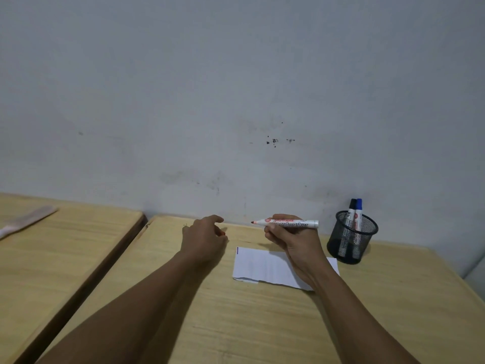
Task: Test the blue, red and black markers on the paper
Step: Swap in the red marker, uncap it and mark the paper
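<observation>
Taking the paper (265, 267) as the landmark: it lies flat on the wooden table (236, 324), nearest of the task's things, with a short blue stroke at its far left corner, which suggests the blue marker has had its test.

Over the paper's right part, the right hand (294, 244) is closed around the red marker (286, 223), holding it level above the paper's far edge with its uncapped tip pointing left. Raised like this, the tip is clear of the sheet, so the red stroke looks not yet made.

Just left of the paper's far left corner, the left hand (206, 239) is loosely curled, fingers bent in. A speck of red shows at its fingertips, probably the marker's cap kept out of the way, though it is too small to be sure.

Beyond the paper's right end, close to the wall (236, 88), stands a black mesh pen holder (351, 239). In it the black marker (351, 214) and the blue marker (358, 212) stand upright side by side, capped ends up, within easy reach.
</observation>
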